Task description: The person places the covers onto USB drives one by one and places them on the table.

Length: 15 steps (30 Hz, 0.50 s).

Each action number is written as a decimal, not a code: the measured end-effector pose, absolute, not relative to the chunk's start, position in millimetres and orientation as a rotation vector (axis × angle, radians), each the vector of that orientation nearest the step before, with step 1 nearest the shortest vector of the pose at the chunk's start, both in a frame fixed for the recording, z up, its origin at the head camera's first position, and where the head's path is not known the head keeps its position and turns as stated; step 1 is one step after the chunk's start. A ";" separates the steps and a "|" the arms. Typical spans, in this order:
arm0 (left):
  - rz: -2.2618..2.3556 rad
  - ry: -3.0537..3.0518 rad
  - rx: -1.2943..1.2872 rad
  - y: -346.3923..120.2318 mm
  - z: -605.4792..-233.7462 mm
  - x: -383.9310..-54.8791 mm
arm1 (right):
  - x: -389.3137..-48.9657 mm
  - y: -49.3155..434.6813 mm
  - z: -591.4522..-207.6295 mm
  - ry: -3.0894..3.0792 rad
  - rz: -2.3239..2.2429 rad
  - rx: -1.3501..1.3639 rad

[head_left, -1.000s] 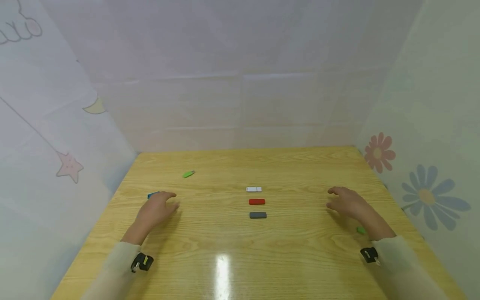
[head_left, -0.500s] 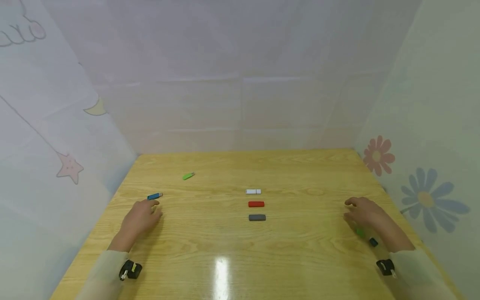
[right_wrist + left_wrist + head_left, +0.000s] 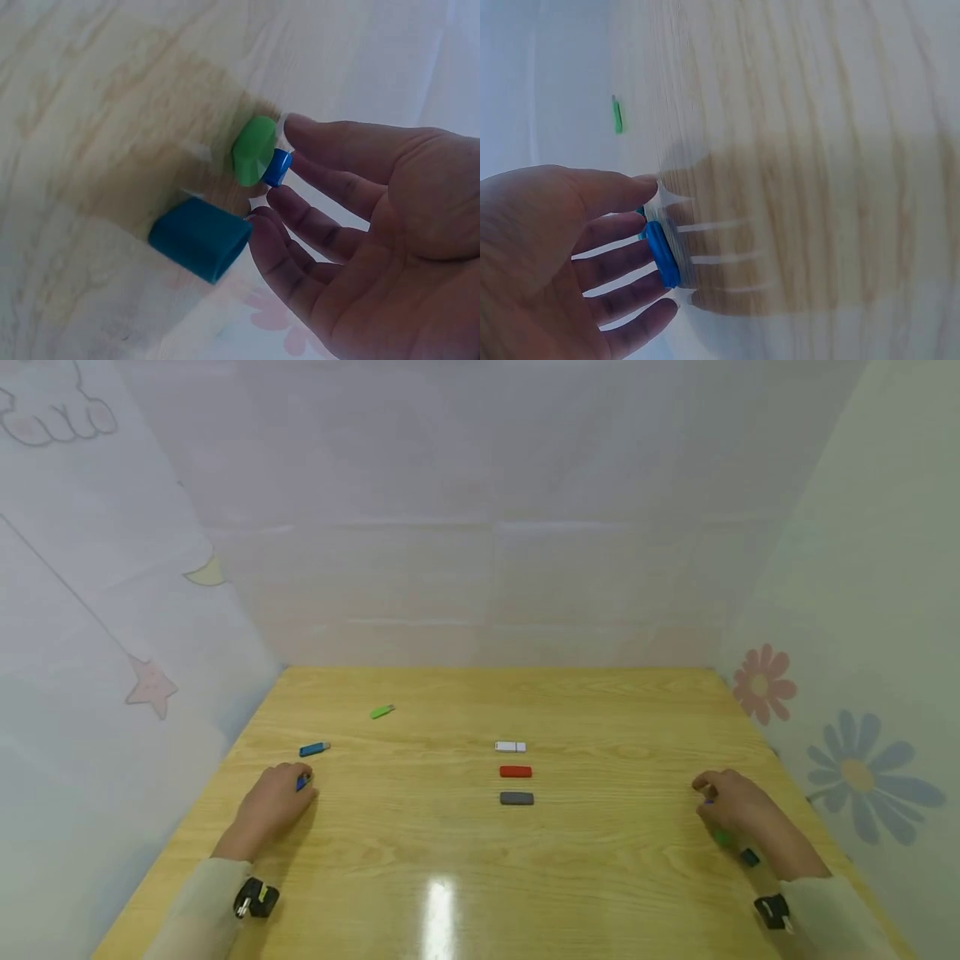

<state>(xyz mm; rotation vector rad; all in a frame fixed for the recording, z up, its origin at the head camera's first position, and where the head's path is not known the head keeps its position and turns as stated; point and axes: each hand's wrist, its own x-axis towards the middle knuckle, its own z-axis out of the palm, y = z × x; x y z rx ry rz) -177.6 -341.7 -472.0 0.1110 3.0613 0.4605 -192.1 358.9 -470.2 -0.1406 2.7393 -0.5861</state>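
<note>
My left hand point(image 3: 268, 802) is at the table's left, with its thumb and spread fingers about a bright blue USB stick point(image 3: 660, 253). The fingertips lie right at the stick. Just beyond them is a teal-blue USB stick point(image 3: 313, 749), its metal plug showing. Over at the right, my right hand point(image 3: 742, 810) hovers low with its thumb and fingers apart around a small blue cap point(image 3: 278, 167). In the right wrist view, a green cap point(image 3: 253, 150) overlaps this blue one, and a larger-looking teal cap point(image 3: 199, 238) lies by the fingertips.
Mid-table, a white USB stick point(image 3: 510, 747), a red one point(image 3: 515, 772) and a grey one point(image 3: 517, 798) form a column. A green USB stick point(image 3: 381, 712) lies toward the back left. Sheeted walls point(image 3: 480, 593) close in the table's back and sides.
Both hands have moved outward and nearer the body, down to the small pieces. The teal-blue stick, mostly covered by the left hand before, now shows whole; the bright blue stick shows at the left fingertips.
</note>
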 end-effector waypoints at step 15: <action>0.381 3.046 0.018 -343.4 -466.9 -177.6 | -192.3 367.9 -475.4 2.724 -0.589 -0.137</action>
